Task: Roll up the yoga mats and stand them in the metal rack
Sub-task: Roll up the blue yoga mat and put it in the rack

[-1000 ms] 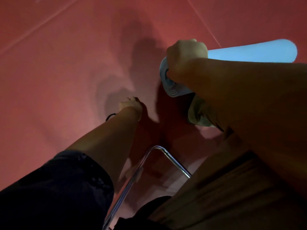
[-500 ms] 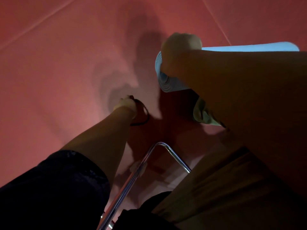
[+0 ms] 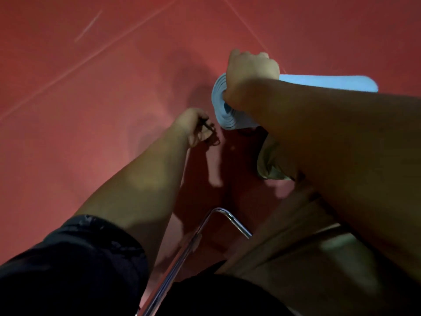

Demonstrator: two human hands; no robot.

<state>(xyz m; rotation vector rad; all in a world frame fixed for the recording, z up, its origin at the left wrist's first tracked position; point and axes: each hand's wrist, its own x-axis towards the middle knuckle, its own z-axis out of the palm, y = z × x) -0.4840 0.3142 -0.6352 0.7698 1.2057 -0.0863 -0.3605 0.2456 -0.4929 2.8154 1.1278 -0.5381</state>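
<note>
The right forearm hides most of the rolled blue mat (image 3: 228, 115), its layered spiral end gripped by the right hand (image 3: 250, 73) over the red floor (image 3: 91, 110). The left hand (image 3: 193, 126) pinches a blurred dark band (image 3: 211, 131); 1 bent chrome rack tube (image 3: 219, 211) gleams nearer.

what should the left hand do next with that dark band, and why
Probably bring the left hand across and slip the dark band over the rolled end of the mat. The right hand grips that end, the roll looks tight, and no band shows on it; the rack stands close by.
</note>
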